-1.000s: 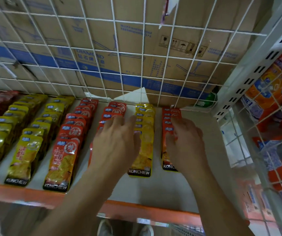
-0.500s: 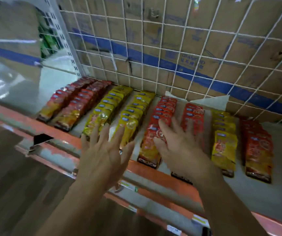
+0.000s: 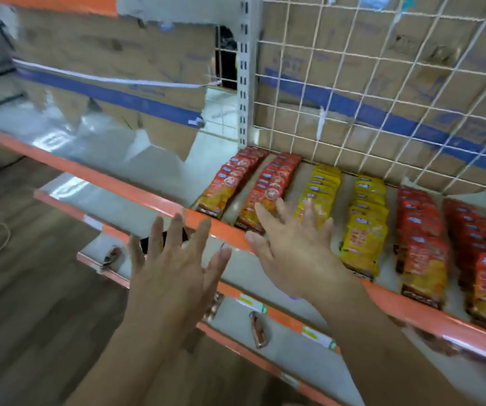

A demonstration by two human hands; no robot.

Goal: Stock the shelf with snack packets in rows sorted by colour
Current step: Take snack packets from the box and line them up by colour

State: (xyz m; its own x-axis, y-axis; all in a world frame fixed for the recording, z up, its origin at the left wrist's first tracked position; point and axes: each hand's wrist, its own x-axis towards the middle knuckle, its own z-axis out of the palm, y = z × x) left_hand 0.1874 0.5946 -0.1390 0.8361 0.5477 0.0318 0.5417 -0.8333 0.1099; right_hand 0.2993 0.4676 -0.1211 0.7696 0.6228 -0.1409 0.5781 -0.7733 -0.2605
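Sliding left along the shelf [image 3: 136,190], both hands have come to the first rows. The left hand [image 3: 174,268] and right hand [image 3: 293,247] are spread wide, holding nothing. The snack packets [image 3: 364,230] lie in neat red and yellow rows, so stocking looks nearly done.

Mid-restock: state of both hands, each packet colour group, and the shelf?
left hand: open, fingers spread, holding nothing.
right hand: open, holding nothing, at the row fronts.
two dark red snack packet rows: lying overlapped, side by side.
two yellow snack packet rows: lying overlapped, side by side.
two bright red snack packet rows: lying overlapped, side by side.
orange-edged metal shelf: stocked on its right part.
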